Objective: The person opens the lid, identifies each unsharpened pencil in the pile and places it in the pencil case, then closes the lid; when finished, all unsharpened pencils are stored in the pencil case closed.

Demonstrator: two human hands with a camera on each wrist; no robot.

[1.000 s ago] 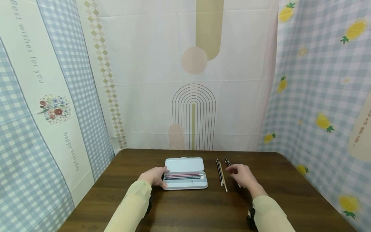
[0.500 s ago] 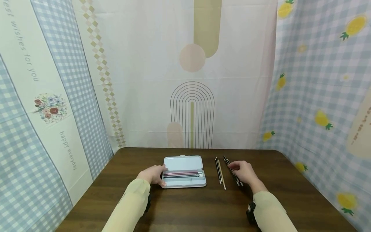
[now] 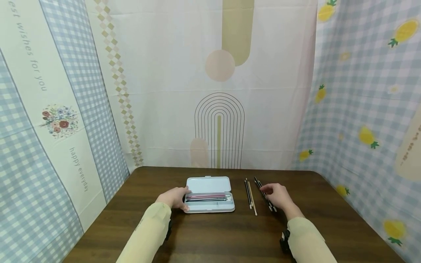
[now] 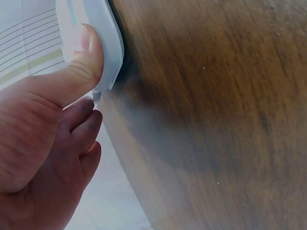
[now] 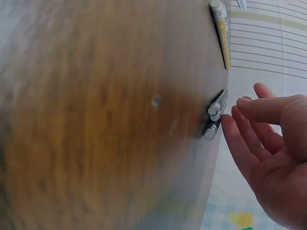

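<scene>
In the head view a white pencil case point(image 3: 210, 208) lies with its lid point(image 3: 208, 185) raised at the back. Several pencils point(image 3: 207, 197), pinkish and dark, lie in its long compartment. My left hand point(image 3: 173, 199) grips the case's left end, thumb at the near corner, as the left wrist view also shows. My right hand point(image 3: 276, 195) hovers at the right of a few dark pencils point(image 3: 261, 190) on the table. Their eraser ends point(image 5: 213, 112) show in the right wrist view. Its fingers point(image 5: 240, 148) are loosely bent near them; whether a fingertip touches is unclear.
Between the case and my right hand lie dark pencils point(image 3: 248, 193) and a light wooden pencil point(image 3: 252, 199), eraser ends toward me. The brown wooden table point(image 3: 223, 237) meets a patterned cloth point(image 3: 164, 109) at the back, with more cloth at both sides.
The dark pencils at my right hand show more of their length and their eraser ends have come into sight. The right hand has shifted slightly. The left hand keeps its hold on the pencil case.
</scene>
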